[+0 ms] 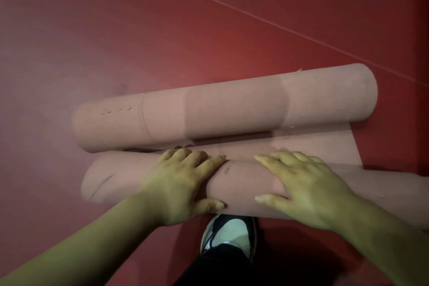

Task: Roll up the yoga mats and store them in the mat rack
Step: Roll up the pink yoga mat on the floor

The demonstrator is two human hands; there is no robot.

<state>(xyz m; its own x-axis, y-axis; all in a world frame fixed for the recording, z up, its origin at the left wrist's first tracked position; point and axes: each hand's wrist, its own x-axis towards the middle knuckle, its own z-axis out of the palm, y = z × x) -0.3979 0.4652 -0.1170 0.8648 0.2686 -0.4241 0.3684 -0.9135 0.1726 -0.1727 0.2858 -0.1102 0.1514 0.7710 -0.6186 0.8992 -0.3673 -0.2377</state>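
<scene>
Currently left hand [183, 183] and right hand [308, 188] press flat, gripping nothing, on the near roll [241, 183] on the floor [116, 30]; uneven push probably skews it into a cone, or it jams against the far roll [220, 109] just ahead.

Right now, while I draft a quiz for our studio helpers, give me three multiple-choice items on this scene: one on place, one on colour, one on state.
1. Where is the finished mat roll?
A. In a rack
B. On the floor, beyond the hands
C. Leaning on a wall

2. What colour is the floor?
A. Grey
B. Blue
C. Red

3. How is the near mat?
A. Fully flat
B. Partly rolled
C. Strapped shut

Answers:
1 B: it lies past the left hand and right hand.
2 C: red shows all around the mats.
3 B: a flat strip lies unrolled beside the roll.
</scene>
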